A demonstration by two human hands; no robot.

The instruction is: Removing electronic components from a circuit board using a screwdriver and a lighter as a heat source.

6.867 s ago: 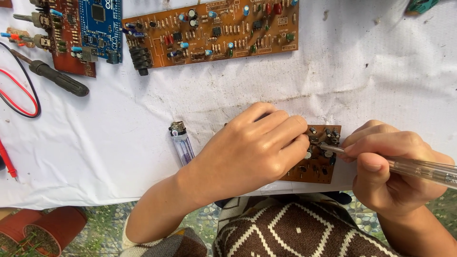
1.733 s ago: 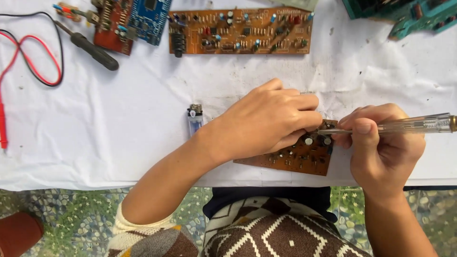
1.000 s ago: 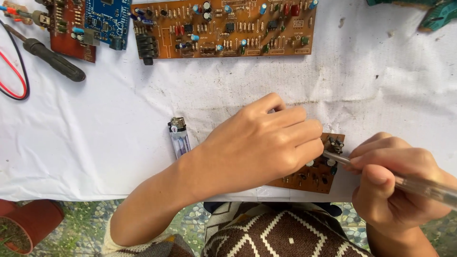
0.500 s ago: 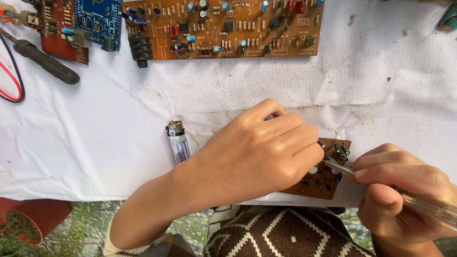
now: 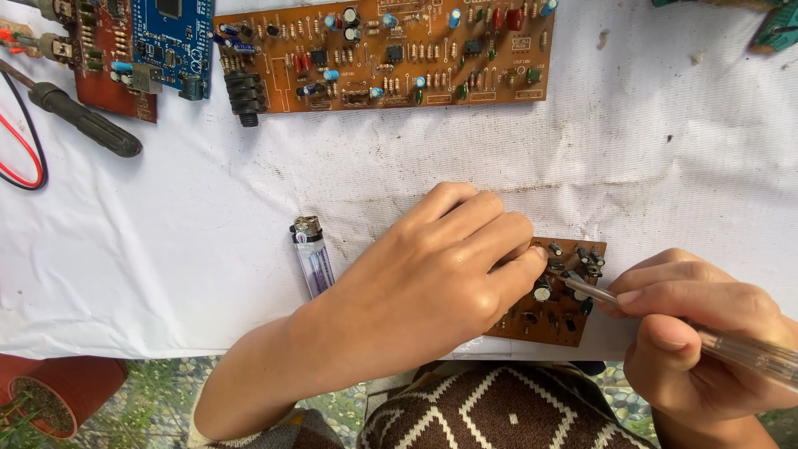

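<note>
My left hand [image 5: 440,274] lies palm down on a small brown circuit board [image 5: 555,309] near the table's front edge, fingers pressing its left part and covering much of it. My right hand [image 5: 698,341] grips a clear-handled screwdriver [image 5: 731,347]; its metal tip touches the small components on the board's upper side, beside my left fingertips. A clear lighter [image 5: 312,257] lies just left of my left wrist.
A long orange circuit board [image 5: 391,54] lies at the back, with a blue board [image 5: 170,37] and a red-brown board [image 5: 104,58] to its left. A black-handled tool [image 5: 79,120] and red and black leads [image 5: 25,150] lie far left. A white cloth [image 5: 166,249] covers the table.
The view has shifted slightly. My left hand stays pressed on the small board while my right hand keeps the screwdriver tip at the components, moving only a little.
</note>
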